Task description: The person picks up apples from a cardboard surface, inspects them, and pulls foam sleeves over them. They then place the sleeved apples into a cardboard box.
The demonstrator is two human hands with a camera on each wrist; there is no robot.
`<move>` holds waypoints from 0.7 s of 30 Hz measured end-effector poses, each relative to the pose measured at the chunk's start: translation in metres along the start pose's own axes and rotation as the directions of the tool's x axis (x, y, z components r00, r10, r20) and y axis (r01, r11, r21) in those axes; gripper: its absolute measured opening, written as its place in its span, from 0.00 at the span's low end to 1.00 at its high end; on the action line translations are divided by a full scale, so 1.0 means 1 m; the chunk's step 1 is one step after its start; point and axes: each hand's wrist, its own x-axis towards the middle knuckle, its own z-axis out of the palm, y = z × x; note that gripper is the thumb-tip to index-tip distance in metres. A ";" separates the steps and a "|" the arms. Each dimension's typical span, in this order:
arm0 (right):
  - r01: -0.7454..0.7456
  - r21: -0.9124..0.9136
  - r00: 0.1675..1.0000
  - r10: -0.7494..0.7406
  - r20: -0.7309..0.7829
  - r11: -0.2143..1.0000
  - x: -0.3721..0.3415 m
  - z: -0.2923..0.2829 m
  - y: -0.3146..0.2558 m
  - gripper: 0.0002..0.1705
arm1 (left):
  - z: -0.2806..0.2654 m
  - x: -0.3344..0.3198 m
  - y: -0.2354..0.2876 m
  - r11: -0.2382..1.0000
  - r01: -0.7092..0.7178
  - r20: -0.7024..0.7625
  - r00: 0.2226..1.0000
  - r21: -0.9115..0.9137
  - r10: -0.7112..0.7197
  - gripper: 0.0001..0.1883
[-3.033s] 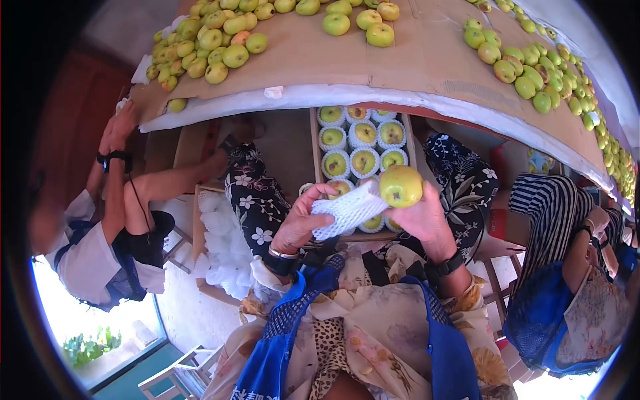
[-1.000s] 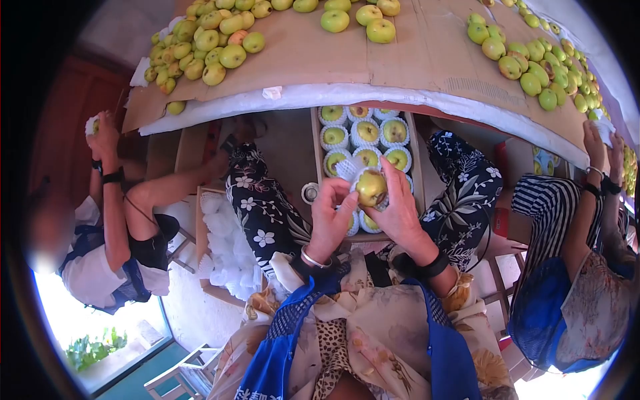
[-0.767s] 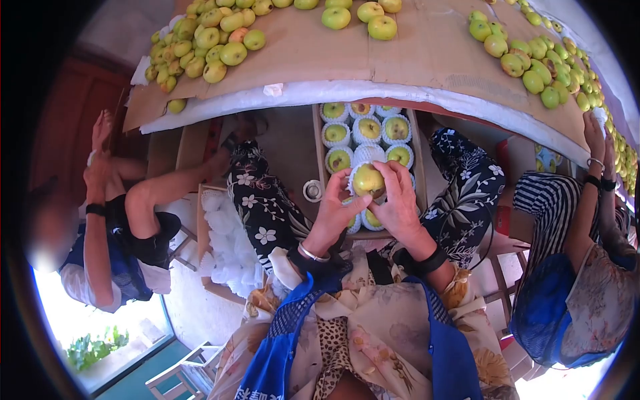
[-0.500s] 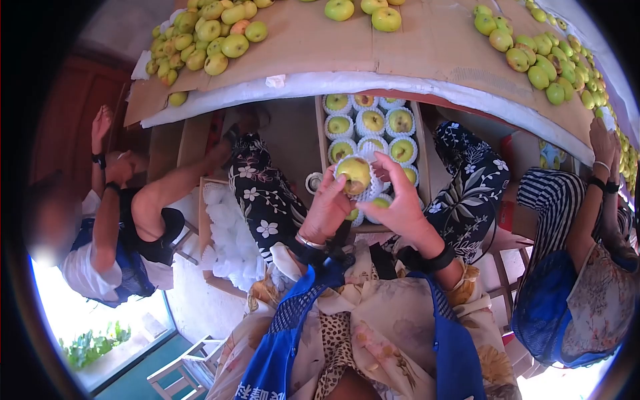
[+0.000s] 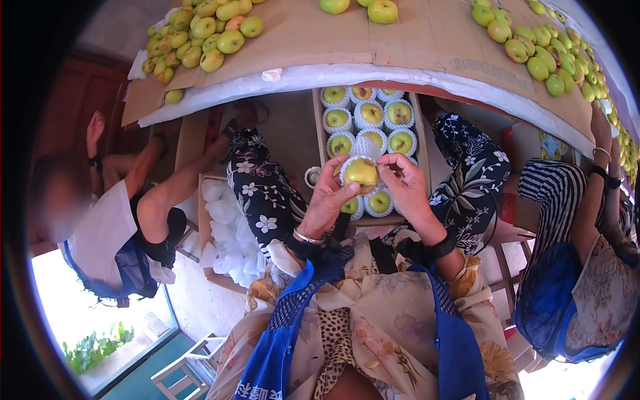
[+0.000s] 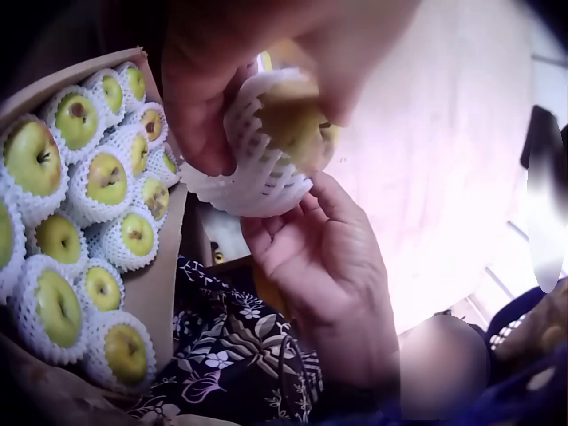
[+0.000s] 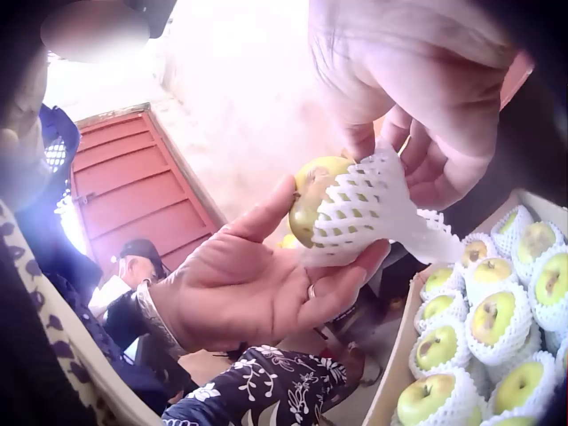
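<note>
Grasping an apple (image 7: pixel 306 191), left fingers (image 7: pixel 342 288) bear a ring (image 7: pixel 311 291) unseen overhead; right fingers (image 7: pixel 448 180) pinch its net (image 7: pixel 352 213).

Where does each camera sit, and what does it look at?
Head: on the head, looking forward and down at the left hand, right hand, apple and floral trouser legs.
Left wrist: looks past the left hand, to the right hand.
Right wrist: looks past the right hand, to the left hand.
Both wrist views share the apple's foam net and the box.

Apples (image 5: pixel 369 113) lie in a box (image 5: pixel 320 128) between the person's legs (image 5: pixel 469 180).
</note>
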 end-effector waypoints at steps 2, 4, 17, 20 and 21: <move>0.008 0.062 1.000 -0.007 -0.014 0.998 0.002 0.002 0.001 0.05 | -0.002 0.001 -0.001 1.000 0.010 0.012 1.000 0.015 -0.010 0.31; 0.029 0.074 0.999 -0.027 -0.028 0.997 0.004 0.003 0.002 0.05 | 0.000 -0.001 -0.003 1.000 0.002 0.005 1.000 0.018 -0.002 0.33; 0.434 -0.287 0.898 -0.386 0.209 0.854 -0.012 0.020 -0.020 0.07 | -0.013 0.007 -0.016 0.990 -0.084 -0.249 0.967 -0.109 0.054 0.26; 0.422 -0.448 0.906 -0.383 0.180 0.788 -0.012 0.015 -0.016 0.17 | -0.008 0.007 -0.004 0.967 -0.228 -0.288 0.924 0.111 0.251 0.23; 0.394 -0.482 0.914 -0.390 0.114 0.782 -0.011 0.018 -0.022 0.24 | -0.009 0.009 -0.007 0.967 -0.231 -0.289 0.923 0.112 0.254 0.23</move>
